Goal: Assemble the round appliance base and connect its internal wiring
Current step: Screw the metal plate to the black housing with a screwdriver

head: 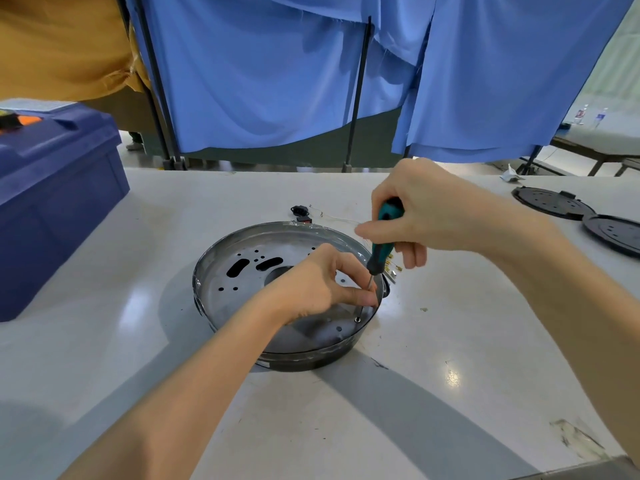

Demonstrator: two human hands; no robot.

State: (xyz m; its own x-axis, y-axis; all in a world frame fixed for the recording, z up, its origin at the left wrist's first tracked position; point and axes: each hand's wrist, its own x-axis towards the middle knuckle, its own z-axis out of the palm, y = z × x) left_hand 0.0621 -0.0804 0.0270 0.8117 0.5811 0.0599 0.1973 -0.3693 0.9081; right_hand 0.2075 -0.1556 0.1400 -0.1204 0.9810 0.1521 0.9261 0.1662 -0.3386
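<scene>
Head view. Round appliance base (225,306) on table (450,341), beneath both hands: perforated metal floor, one screw (357,319) at the driver tip. Lidded blue crate (59,188) far left of hands, contents hidden. Left hand (322,282) inside base, fingertips pinching screwdriver (377,258) shaft. Right hand (426,209) clenched round its teal handle.

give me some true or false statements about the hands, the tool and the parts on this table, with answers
1. The right hand grips a teal-handled screwdriver. True.
2. The screwdriver tip meets a screw at the far left of the round base. False: the screw sits by the near right rim.
3. The left hand lies flat on the table. False: its fingers pinch the screwdriver shaft inside the base.
4. Two black round plates lie on the table to the right. True.
</scene>
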